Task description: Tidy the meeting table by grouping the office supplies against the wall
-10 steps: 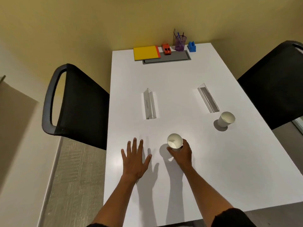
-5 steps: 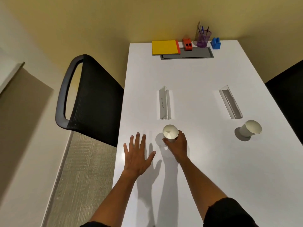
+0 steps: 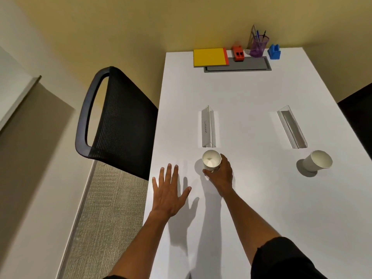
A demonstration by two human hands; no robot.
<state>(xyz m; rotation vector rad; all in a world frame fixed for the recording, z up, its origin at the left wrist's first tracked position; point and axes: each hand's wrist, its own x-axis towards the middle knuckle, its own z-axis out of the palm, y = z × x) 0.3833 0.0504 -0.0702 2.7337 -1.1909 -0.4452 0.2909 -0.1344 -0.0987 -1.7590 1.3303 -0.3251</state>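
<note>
One name card (image 3: 208,128) has black writing on it, too small to read. The other name card (image 3: 291,129) looks blank. The right hand (image 3: 220,174) wraps round a white paper cup (image 3: 211,160) (nothing inside) just below the first card. The left hand (image 3: 169,191) lies flat on the white table (image 3: 261,208), fingers spread wide. A second cup (image 3: 318,163) stands off to the right. By the wall sit a yellow pad (image 3: 209,57), a red stapler (image 3: 238,53), a purple pen pot (image 3: 258,46) and a blue block (image 3: 274,51).
</note>
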